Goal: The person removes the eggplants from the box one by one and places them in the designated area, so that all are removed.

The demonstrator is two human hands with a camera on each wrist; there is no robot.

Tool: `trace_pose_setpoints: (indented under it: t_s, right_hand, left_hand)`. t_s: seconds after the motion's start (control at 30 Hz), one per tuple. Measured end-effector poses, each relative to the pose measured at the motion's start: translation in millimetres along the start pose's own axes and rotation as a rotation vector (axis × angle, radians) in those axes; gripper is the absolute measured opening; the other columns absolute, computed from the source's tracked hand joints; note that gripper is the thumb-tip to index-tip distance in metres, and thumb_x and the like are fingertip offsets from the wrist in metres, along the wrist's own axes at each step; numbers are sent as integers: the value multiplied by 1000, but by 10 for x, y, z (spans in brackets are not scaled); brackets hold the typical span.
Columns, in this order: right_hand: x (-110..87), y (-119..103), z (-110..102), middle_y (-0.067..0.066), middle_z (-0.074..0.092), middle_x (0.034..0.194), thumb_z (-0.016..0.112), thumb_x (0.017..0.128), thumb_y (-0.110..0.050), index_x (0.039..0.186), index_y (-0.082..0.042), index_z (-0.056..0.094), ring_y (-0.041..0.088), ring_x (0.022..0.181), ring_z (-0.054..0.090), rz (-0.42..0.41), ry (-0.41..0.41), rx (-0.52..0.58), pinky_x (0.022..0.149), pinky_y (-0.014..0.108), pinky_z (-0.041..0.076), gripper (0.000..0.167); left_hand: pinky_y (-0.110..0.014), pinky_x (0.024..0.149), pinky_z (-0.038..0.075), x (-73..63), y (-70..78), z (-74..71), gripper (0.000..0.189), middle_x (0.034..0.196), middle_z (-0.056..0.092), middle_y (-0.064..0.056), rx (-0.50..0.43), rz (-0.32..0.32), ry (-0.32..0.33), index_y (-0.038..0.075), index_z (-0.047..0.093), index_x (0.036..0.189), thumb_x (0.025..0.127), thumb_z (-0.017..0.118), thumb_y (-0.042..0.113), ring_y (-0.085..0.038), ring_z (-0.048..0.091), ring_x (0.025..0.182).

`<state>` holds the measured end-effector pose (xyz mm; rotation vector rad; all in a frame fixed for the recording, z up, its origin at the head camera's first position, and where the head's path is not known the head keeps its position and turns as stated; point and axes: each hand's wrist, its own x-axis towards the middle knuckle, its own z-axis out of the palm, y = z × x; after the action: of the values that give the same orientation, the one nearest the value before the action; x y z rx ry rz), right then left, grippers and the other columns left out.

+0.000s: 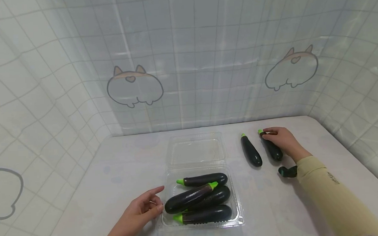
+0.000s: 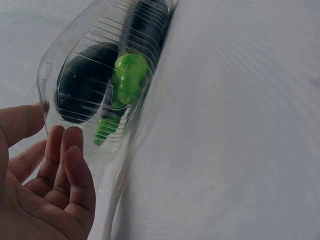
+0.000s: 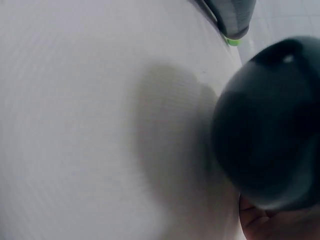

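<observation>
My right hand [image 1: 280,138] pinches an eggplant [image 1: 274,151] near its green stem, at the right rear of the table. Its dark rounded end fills much of the right wrist view, with a shadow on the cloth beside it. Just left of it lies a second eggplant [image 1: 251,152], stem pointing to the back. My left hand [image 1: 142,209] is at the left side of a clear plastic box [image 1: 239,216], its thumb [image 2: 35,117] at the rim and the other fingers loosely bent. Several eggplants [image 1: 192,198] with bright green stems are piled inside the box.
The box's hinged clear lid [image 1: 196,149] lies folded back behind it. A pale cloth covers the table [image 1: 121,170]. White checked curtains [image 1: 199,61] rise at the back and both sides. A small dark device [image 1: 287,171] sits at my right wrist.
</observation>
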<state>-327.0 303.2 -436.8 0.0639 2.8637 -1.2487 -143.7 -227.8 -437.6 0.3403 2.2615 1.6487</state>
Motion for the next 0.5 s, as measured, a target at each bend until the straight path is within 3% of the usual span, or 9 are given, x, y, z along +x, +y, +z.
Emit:
trace_pose_setpoints:
  t_s: [0.5]
  right_hand:
    - [-1, -3, -8, 30, 48, 138, 60, 98, -35, 139, -1, 52, 44, 125, 48, 14, 13, -15, 99, 56, 41, 54]
  left_hand:
    - [-29, 72, 52, -5, -7, -6, 60, 106, 57, -17, 4, 13, -3, 4, 41, 148, 96, 67, 21, -21, 61, 86]
